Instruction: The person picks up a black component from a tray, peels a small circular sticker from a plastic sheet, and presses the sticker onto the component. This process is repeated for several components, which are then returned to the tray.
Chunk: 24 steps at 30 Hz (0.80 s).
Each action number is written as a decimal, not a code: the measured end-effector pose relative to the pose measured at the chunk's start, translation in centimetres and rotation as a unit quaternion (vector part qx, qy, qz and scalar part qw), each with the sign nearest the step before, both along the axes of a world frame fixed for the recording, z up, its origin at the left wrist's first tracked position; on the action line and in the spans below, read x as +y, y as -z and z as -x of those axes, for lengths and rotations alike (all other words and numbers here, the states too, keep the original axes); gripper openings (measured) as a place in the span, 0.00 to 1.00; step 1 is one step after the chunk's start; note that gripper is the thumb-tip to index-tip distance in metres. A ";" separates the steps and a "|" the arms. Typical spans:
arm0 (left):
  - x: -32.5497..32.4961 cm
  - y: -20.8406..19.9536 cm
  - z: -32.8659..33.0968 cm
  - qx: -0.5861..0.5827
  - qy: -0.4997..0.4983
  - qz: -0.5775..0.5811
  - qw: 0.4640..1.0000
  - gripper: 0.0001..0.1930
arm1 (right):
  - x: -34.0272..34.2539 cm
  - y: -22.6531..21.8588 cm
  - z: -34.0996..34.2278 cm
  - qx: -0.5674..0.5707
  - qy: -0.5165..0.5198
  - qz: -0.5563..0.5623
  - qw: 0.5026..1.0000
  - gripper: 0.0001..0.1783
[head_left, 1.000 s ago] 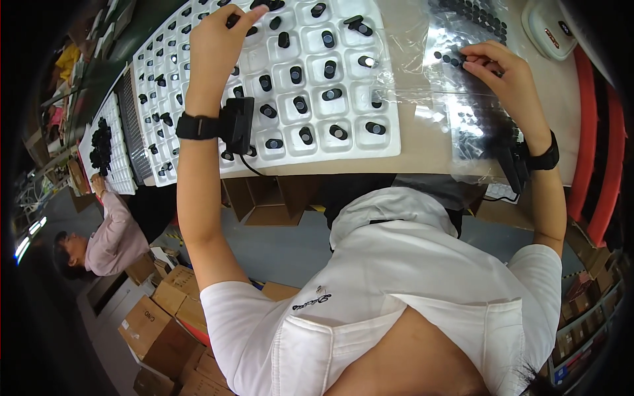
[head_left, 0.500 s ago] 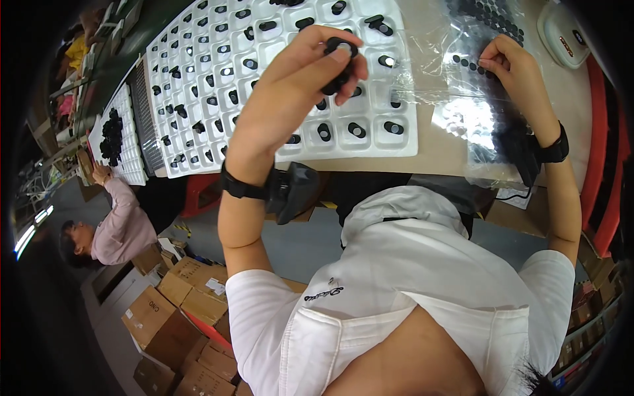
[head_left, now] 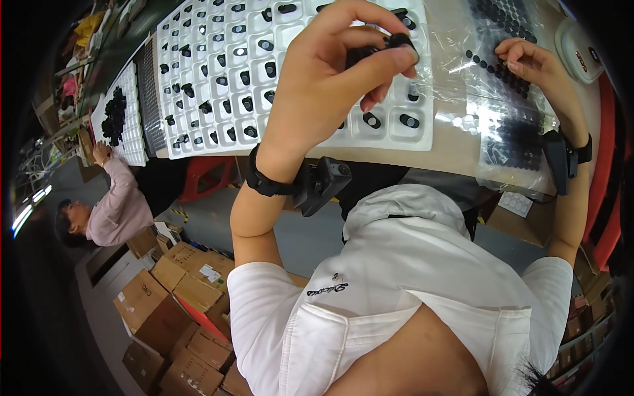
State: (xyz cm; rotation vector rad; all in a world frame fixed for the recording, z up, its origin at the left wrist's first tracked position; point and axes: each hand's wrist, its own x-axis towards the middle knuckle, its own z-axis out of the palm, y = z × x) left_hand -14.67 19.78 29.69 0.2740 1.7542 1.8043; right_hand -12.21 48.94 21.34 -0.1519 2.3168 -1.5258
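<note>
Far left are a co-worker in pink (head_left: 119,212) and stacked cardboard boxes (head_left: 148,307). Then a white tray (head_left: 391,137) carries black oval pieces (head_left: 372,121) in compartments. Over its right side the left hand (head_left: 330,82) pinches black parts (head_left: 401,41) between thumb and fingers. Farther right, the right hand (head_left: 543,66) bends loosely over black discs (head_left: 485,65) on clear plastic (head_left: 489,109); whether it grips one, I cannot tell.

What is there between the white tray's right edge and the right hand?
The head view shows clear plastic on the tabletop and several black discs.
</note>
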 end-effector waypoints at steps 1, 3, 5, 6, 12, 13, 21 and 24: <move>-0.2 0.0 0.0 -0.012 0.020 0.003 1.000 0.09 | -0.1 -0.1 -0.1 -0.018 0.005 -0.004 1.000 0.06; 0.0 0.0 -0.2 -0.028 0.014 0.003 1.000 0.10 | -0.9 -0.5 -0.2 0.004 0.011 -0.010 1.000 0.05; 0.2 0.1 -0.3 -0.061 0.006 0.000 0.998 0.11 | -2.0 -1.0 -0.2 0.048 0.029 -0.025 0.998 0.05; 0.2 0.2 -0.2 -0.061 0.006 0.000 0.998 0.11 | -2.4 -1.2 -0.2 0.048 0.029 -0.024 0.998 0.05; 0.4 0.4 -0.5 -0.029 0.015 0.032 0.999 0.16 | -4.9 -3.4 -0.1 0.119 0.025 0.019 0.992 0.03; 0.4 0.4 -0.5 0.003 0.017 0.057 0.998 0.16 | -5.5 -4.0 -0.2 0.133 0.018 0.030 0.990 0.03; 0.2 1.6 -1.2 0.206 0.016 0.029 0.978 0.12 | -11.0 -6.6 -1.8 0.110 0.084 0.150 0.979 0.04; 0.4 1.4 -1.4 0.195 0.014 0.038 0.980 0.14 | -11.5 -6.5 -2.2 0.127 0.073 0.164 0.976 0.04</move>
